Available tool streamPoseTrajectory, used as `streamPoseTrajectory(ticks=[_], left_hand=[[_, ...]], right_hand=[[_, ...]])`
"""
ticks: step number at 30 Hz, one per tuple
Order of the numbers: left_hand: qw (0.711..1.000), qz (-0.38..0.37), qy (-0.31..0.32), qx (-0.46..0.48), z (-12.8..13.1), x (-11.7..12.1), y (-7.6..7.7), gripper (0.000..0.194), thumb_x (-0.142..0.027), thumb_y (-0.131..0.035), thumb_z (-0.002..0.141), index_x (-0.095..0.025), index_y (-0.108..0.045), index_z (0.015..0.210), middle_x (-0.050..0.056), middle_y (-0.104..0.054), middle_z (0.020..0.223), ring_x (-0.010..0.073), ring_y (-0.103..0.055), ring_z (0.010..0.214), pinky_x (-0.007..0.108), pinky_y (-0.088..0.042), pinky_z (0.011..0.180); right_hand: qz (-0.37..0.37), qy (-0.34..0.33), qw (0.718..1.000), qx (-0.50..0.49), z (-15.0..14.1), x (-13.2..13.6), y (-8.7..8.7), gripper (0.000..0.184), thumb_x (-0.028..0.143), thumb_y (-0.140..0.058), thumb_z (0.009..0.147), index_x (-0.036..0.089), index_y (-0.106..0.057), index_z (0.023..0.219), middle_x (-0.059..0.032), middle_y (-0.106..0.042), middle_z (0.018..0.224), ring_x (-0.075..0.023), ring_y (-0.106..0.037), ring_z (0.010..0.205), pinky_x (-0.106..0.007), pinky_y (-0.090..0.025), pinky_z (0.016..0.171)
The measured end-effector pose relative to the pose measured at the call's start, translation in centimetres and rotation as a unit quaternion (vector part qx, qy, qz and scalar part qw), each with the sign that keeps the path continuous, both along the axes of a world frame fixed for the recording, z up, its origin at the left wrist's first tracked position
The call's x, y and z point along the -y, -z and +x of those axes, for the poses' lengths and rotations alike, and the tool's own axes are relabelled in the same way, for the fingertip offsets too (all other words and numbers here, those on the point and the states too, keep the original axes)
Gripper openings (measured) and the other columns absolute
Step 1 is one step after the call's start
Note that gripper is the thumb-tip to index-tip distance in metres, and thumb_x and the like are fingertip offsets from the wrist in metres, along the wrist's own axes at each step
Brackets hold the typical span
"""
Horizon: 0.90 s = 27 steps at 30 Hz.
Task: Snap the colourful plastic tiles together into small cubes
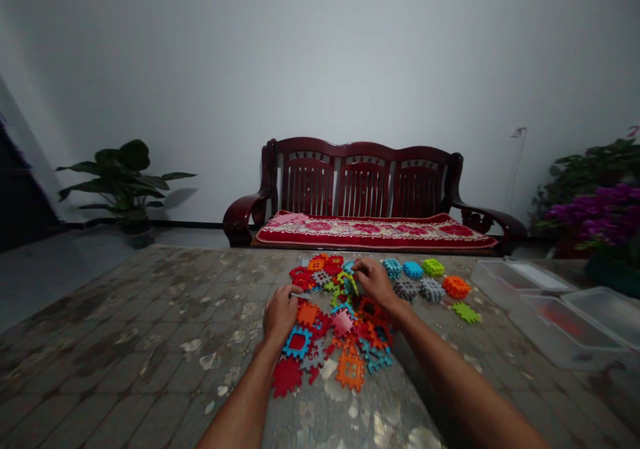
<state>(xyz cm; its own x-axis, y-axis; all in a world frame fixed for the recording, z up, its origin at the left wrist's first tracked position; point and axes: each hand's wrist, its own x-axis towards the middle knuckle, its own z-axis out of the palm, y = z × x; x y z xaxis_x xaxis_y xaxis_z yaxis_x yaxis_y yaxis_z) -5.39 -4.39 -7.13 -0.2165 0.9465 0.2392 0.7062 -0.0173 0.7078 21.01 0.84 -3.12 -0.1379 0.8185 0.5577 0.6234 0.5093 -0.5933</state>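
Observation:
Loose interlocking plastic tiles lie in a mixed heap in front of me. My left hand [281,312] is at the heap's left edge, its thumb and fingers closed on a thin grey tile [302,296] seen nearly edge-on. At the far right of the heap, my right hand [371,278] pinches a lime-green tile [354,282]. Between and below the hands are an orange tile [308,313], a pink tile [343,322], a blue frame tile [297,342] and a dark red tile [287,377]. My right forearm hides part of the heap's right side.
Sorted stacks stand right of the heap: blue [413,269], grey [432,290], lime green [433,267] and orange [456,286]. A single green tile [466,312] lies nearer. Clear plastic boxes [565,332] occupy the table's right side. A wooden bench [365,182] stands beyond.

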Motion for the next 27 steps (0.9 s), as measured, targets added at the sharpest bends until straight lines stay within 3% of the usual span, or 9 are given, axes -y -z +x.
streamPoseTrajectory(ticks=[4,8,12,16,19,22,27], left_hand=[[1.0,-0.01,0.003,-0.004,-0.1,0.0,0.0,0.031,-0.014,-0.047,0.09,-0.025,-0.074,0.1,0.005,-0.075,0.119,0.0225,-0.069,0.112,0.034,-0.049,0.102],[1.0,-0.002,0.002,-0.01,-0.1,-0.2,0.2,0.031,-0.014,-0.047,0.09,-0.025,-0.074,0.099,0.004,-0.075,0.119,0.0214,-0.068,0.112,0.033,-0.048,0.104],[1.0,-0.005,0.001,-0.01,-0.1,-0.2,0.3,0.032,-0.014,-0.046,0.089,-0.025,-0.075,0.099,0.005,-0.074,0.119,0.0216,-0.068,0.113,0.034,-0.047,0.106],[1.0,-0.005,0.0,-0.011,-0.1,-0.2,0.3,0.033,-0.013,-0.046,0.088,-0.025,-0.075,0.099,0.005,-0.075,0.118,0.0223,-0.068,0.112,0.035,-0.048,0.105],[1.0,-0.002,-0.002,-0.009,0.0,-0.2,0.2,0.033,-0.013,-0.047,0.088,-0.025,-0.075,0.098,0.004,-0.075,0.116,0.0221,-0.069,0.111,0.034,-0.049,0.103],[1.0,-0.006,-0.004,-0.008,0.0,-0.1,0.1,0.032,-0.013,-0.047,0.087,-0.026,-0.076,0.097,0.004,-0.076,0.117,0.0222,-0.069,0.11,0.034,-0.049,0.103],[1.0,-0.013,0.004,-0.006,-0.1,0.0,-0.1,0.033,-0.014,-0.046,0.088,-0.025,-0.075,0.1,0.005,-0.074,0.12,0.0235,-0.068,0.113,0.037,-0.048,0.106]], right_hand=[[-0.061,0.051,0.997,-0.025,3.0,0.1,1.2,0.029,0.01,-0.047,0.07,0.022,-0.072,0.082,-0.0031,-0.074,0.086,-0.0214,-0.067,0.086,-0.036,-0.054,0.087],[-0.089,0.038,0.995,0.002,3.7,1.4,1.8,0.036,0.011,-0.049,0.074,0.021,-0.075,0.096,-0.0046,-0.077,0.099,-0.0228,-0.07,0.097,-0.039,-0.054,0.093],[-0.094,0.019,0.99,0.105,2.9,3.7,1.3,0.044,0.017,-0.062,0.076,0.022,-0.074,0.118,-0.0075,-0.074,0.122,-0.0263,-0.065,0.116,-0.042,-0.049,0.105],[-0.118,0.031,0.967,0.225,1.8,5.8,0.1,0.054,0.029,-0.072,0.081,0.02,-0.068,0.134,-0.0121,-0.068,0.137,-0.03,-0.059,0.128,-0.039,-0.043,0.109],[-0.138,0.035,0.95,0.278,1.1,6.5,-0.6,0.046,0.031,-0.068,0.089,0.019,-0.068,0.133,-0.0138,-0.069,0.135,-0.0297,-0.06,0.126,-0.036,-0.043,0.105],[-0.141,0.039,0.947,0.287,0.9,6.5,-0.9,0.029,0.033,-0.057,0.099,0.02,-0.073,0.119,-0.0125,-0.075,0.124,-0.0264,-0.066,0.115,-0.031,-0.045,0.096],[-0.153,0.069,0.966,0.197,1.6,5.0,-1.2,0.039,0.033,-0.041,0.105,0.021,-0.077,0.098,-0.0067,-0.079,0.098,-0.021,-0.071,0.089,-0.027,-0.044,0.077]])
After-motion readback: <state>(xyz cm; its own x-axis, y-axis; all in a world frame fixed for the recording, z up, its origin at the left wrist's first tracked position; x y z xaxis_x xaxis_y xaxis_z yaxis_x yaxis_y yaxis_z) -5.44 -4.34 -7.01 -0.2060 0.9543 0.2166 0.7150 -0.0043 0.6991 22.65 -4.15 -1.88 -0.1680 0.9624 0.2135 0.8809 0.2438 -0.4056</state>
